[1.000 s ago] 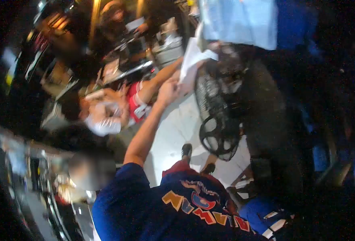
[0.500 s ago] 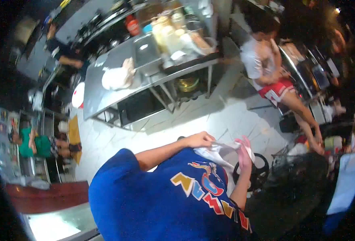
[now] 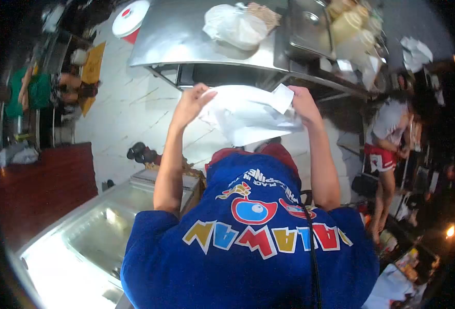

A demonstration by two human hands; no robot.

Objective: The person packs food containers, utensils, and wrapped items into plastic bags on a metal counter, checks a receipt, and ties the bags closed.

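Note:
In front of my body both hands stretch a thin white item that looks like a plastic bag [image 3: 248, 116]. My left hand [image 3: 194, 103] pinches its left top edge. At the other end, the fingers of my right hand [image 3: 304, 105] are closed on the right edge. A small white paper slip [image 3: 281, 99] lies against the bag beside my right hand; whether it is attached or held, I cannot tell. The bag hangs below the near edge of the steel table [image 3: 170, 44], apart from it.
A filled white plastic bag [image 3: 235, 26] sits on the steel table, near a metal pan [image 3: 310, 26] and several bottles [image 3: 348, 28]. A lidded white-and-red container [image 3: 130, 19] stands left. A glass-topped case [image 3: 101, 232] is at lower left. People stand at both sides.
My view has turned toward the right. My hands have moved further apart, raising the white bag and spreading it wide. The paper slip now shows by my right hand.

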